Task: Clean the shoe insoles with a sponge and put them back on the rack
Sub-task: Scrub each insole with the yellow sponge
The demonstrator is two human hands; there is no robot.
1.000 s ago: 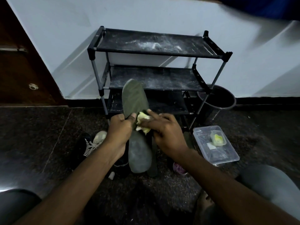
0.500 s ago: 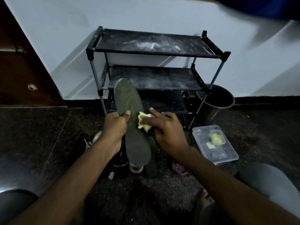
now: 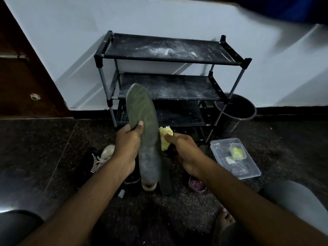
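A long grey-green insole [image 3: 144,125] stands nearly upright in front of me, toe end up. My left hand [image 3: 128,145] grips its left edge, thumb across the face. My right hand [image 3: 184,150] holds a crumpled yellow sponge [image 3: 165,138] just off the insole's right edge. A second dark insole [image 3: 166,176] lies on the floor below. The black three-tier shoe rack [image 3: 168,63] stands against the wall behind, its dusty shelves bare.
A black bucket [image 3: 236,112] sits right of the rack. A clear plastic box [image 3: 236,157] with a small yellow-filled tub lies on the floor at right. Shoes [image 3: 99,160] rest at left, a small purple cup [image 3: 196,184] near my right wrist. Dark stone floor all round.
The insole has shifted left and tilted slightly. My right hand with the sponge has slid off the insole's face to its right edge.
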